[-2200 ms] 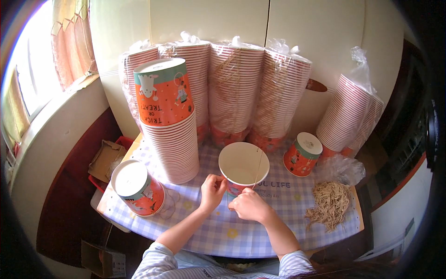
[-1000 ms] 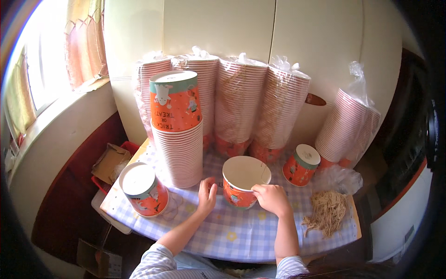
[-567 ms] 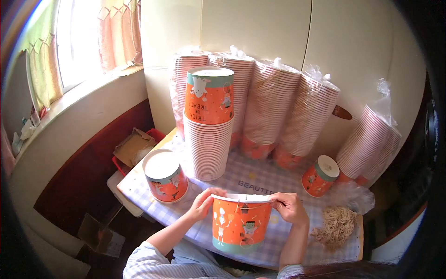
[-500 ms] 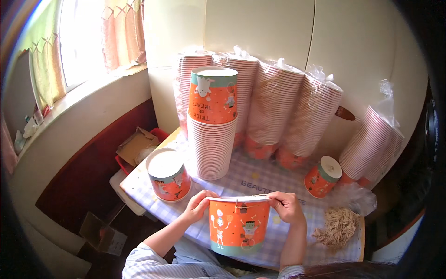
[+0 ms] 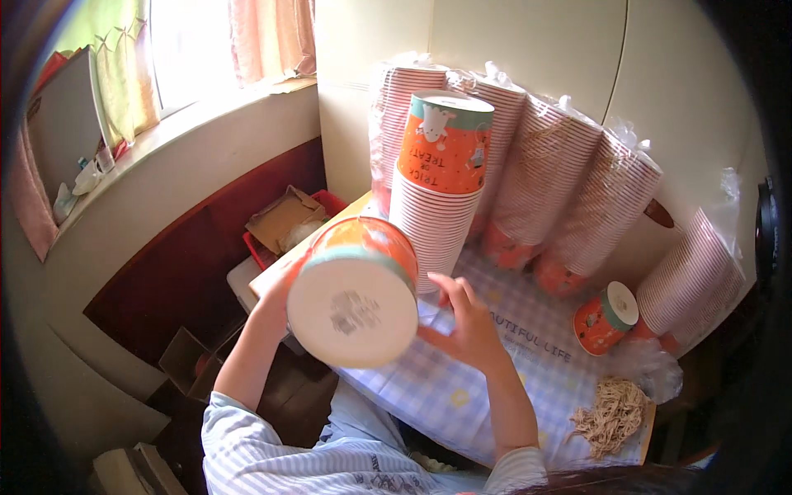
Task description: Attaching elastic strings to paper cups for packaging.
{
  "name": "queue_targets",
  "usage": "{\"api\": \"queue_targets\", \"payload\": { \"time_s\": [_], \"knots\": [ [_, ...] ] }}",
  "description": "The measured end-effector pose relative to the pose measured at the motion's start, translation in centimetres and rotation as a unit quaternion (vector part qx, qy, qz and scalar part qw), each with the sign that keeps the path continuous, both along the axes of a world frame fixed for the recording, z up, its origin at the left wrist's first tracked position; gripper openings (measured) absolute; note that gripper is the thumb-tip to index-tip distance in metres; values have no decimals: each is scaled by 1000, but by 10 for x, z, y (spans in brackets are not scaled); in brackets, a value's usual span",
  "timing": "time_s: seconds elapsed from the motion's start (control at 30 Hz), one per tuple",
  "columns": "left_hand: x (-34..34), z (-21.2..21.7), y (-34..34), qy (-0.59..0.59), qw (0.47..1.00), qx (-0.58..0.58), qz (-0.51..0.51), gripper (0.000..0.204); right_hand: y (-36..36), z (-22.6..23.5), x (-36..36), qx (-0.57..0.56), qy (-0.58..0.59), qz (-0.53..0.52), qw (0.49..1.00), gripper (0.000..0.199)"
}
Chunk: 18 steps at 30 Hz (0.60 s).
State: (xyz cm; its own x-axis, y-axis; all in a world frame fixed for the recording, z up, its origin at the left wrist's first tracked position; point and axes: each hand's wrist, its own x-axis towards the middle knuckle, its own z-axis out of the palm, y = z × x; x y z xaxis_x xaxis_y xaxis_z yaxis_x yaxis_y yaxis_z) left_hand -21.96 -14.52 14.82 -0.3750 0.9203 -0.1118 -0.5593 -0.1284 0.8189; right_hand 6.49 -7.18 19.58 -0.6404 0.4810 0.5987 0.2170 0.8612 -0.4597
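Note:
An orange paper bucket (image 5: 351, 313) with a teal band is tilted so that its white base, with a smudged grey mark, faces me. My left hand (image 5: 286, 285) holds it by its left side, the fingers partly hidden behind it. Just right of the bucket, my right hand (image 5: 466, 326) is open, thumb and fingers apart, with nothing in it. Beyond the bucket rises a tall stack of upside-down matching buckets (image 5: 441, 210), white rims below and an orange one on top. Whatever stands directly behind the held bucket is hidden.
Plastic-wrapped bucket stacks (image 5: 544, 165) line the back wall, with another wrapped stack (image 5: 689, 268) at right. A small upside-down bucket (image 5: 605, 320), a bundle of beige strings (image 5: 612, 415) and crumpled plastic (image 5: 652, 367) lie on the checked tablecloth (image 5: 470, 396). A cardboard box (image 5: 289, 219) is left of the table.
The bucket, previously upright between both hands, has moved left and tipped, base toward me. My right hand has let go. The single upside-down bucket at left is now hidden. My view has shifted left.

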Motion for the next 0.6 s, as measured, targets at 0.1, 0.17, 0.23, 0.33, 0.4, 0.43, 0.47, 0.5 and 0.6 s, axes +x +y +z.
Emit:
{"api": "queue_targets", "payload": {
  "time_s": [0.1,0.17,0.23,0.33,0.4,0.43,0.47,0.5,0.6],
  "knots": [
    [-34,-10,8,-24,999,42,11,30,20,2,-32,46,0,-11,999,67],
    [-32,-3,9,13,998,54,13,32,35,-3,-47,86,10,-42,995,66],
    [-30,4,7,91,993,77,16,37,42,-3,-61,73,-5,-58,996,62],
    [-39,-8,8,56,988,143,-25,51,53,-7,-83,40,-12,-68,997,52],
    [-43,-22,11,182,968,168,-29,75,65,-16,-94,2,-38,-82,996,48],
    [-41,-23,10,243,953,180,-32,82,68,-19,-98,3,-37,-81,996,48],
    [-49,-30,16,300,943,140,-30,94,70,-22,-102,1,-46,-88,995,48],
    [-49,-36,15,320,940,119,-18,86,72,-24,-105,0,-55,-96,994,48],
    [-37,-40,21,383,921,71,0,83,81,-32,-110,-25,-82,-107,991,46]
  ]
}}
